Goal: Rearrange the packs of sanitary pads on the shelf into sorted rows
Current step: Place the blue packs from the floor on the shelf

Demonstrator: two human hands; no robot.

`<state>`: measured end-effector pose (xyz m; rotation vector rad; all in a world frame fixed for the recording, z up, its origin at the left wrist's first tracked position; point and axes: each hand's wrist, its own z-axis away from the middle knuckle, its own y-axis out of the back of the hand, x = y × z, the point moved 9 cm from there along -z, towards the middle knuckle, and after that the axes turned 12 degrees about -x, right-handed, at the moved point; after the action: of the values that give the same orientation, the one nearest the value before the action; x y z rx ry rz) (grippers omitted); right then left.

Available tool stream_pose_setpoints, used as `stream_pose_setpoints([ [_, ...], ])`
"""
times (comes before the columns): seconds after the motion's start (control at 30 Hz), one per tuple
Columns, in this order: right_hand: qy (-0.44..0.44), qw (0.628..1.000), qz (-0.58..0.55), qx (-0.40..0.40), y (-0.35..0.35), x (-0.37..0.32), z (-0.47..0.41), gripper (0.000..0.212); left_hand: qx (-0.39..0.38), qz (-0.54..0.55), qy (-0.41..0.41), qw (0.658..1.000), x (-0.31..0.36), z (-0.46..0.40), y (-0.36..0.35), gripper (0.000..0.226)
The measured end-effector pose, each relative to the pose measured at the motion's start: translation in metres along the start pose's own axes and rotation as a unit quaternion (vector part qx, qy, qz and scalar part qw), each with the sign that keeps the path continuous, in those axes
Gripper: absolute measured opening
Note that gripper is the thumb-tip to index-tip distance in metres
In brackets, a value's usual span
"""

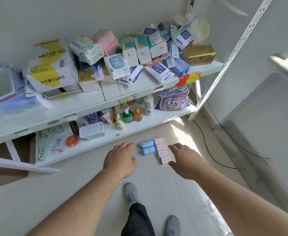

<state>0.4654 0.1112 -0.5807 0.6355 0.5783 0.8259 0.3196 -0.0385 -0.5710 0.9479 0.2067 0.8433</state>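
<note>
On the floor tiles lie two blue pad packs (pixel 147 147) side by side and a row of several pink pad packs (pixel 162 150) to their right. My left hand (pixel 120 158) hovers left of the blue packs, fingers relaxed, holding nothing. My right hand (pixel 184 158) is stretched out just right of the pink row, fingers straight and empty. On the upper shelf (pixel 92 101) more packs sit in a loose heap: a pink pack (pixel 105 40), a pale green one (pixel 86 49) and teal-and-white packs (pixel 144 48).
A white and yellow carton (pixel 52 65) and wet-wipe packs (pixel 116 65) crowd the upper shelf. Bottles (pixel 127 114), a detergent bag (pixel 174 99) and a lidded tub (pixel 92 131) stand on the lower shelf. A black cable (pixel 213 150) runs along the floor at right. My feet are below.
</note>
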Motion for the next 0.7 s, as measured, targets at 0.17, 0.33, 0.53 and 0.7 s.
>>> stream_pose_setpoints([
  [0.17,-0.031,0.999,-0.018,-0.037,-0.025,0.002,-0.071,0.062,-0.037,0.007,-0.012,0.999,-0.029,-0.085,-0.020,0.056],
  [0.33,-0.052,0.995,-0.047,-0.067,-0.057,0.010,-0.143,0.059,-0.071,0.003,-0.018,0.997,-0.055,-0.165,-0.054,0.058],
  [0.53,-0.051,0.995,-0.051,-0.075,-0.092,0.044,-0.239,0.056,-0.100,0.019,0.005,0.995,-0.077,-0.255,-0.112,0.058],
  [0.7,-0.044,0.994,-0.056,-0.080,-0.154,0.081,-0.336,0.054,-0.102,0.043,0.041,0.993,-0.095,-0.340,-0.184,0.057],
])
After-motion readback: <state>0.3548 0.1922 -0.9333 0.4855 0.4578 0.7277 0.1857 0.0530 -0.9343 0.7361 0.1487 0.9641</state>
